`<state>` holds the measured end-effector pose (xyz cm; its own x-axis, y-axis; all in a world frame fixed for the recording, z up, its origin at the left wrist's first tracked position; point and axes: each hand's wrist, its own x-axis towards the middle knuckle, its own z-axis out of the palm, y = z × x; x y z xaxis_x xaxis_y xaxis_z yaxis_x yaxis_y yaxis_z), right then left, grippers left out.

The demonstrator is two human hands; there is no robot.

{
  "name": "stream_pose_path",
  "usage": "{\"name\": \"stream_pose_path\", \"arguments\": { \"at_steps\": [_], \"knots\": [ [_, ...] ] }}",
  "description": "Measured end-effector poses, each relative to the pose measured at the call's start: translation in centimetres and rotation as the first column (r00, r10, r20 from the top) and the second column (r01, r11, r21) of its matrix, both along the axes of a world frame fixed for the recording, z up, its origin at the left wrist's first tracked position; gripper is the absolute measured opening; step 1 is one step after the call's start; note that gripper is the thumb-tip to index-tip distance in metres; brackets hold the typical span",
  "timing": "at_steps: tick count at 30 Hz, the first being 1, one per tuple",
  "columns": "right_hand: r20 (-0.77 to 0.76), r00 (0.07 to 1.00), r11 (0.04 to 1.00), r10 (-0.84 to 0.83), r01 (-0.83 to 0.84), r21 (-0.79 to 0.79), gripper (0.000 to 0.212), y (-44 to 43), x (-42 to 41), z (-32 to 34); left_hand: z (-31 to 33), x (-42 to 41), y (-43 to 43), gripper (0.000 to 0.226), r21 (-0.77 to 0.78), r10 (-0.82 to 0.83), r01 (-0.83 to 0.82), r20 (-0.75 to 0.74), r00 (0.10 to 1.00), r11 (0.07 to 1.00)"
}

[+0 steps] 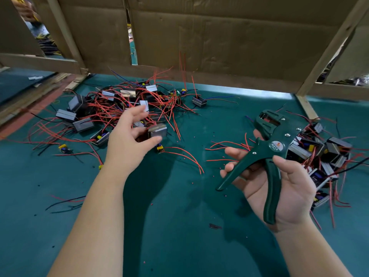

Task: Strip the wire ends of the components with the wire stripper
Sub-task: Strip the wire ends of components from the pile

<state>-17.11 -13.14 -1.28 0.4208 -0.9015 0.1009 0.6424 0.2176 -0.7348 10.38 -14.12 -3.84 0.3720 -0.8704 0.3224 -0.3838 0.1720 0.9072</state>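
While my right hand [287, 186] curls round the spread handles of the dark green, pistol-shaped wire stripper [275, 144], my left hand [127, 140] pinches a boxy grey metal-cased component [157, 130], blurred, at the edge of a tangled red-wired pile [111, 108] on the matte teal table mat [179, 226]. A second heap [327, 150] lies partly hidden behind the stripper.

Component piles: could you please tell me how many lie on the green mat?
2: the left pile beyond the left hand, which grips one component; the right pile behind the wire stripper. Some may be hidden.
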Motion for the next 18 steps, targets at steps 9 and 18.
{"name": "stream_pose_path", "arguments": {
  "at_steps": [9, 18],
  "knots": [
    [0.000, 1.000, 1.000, 0.012, -0.012, -0.006, 0.042, -0.1, 0.0, -0.2, 0.1, -0.6, -0.1, 0.087, -0.056, 0.055, -0.038, 0.355, 0.933, 0.998],
    [0.005, 1.000, 1.000, 0.015, -0.015, 0.019, 0.051, -0.2, 0.1, -0.3, 1.4, -1.5, 0.8, 0.025, -0.212, 0.367, -0.309, 0.339, 0.866, 0.927]
  ]
}}
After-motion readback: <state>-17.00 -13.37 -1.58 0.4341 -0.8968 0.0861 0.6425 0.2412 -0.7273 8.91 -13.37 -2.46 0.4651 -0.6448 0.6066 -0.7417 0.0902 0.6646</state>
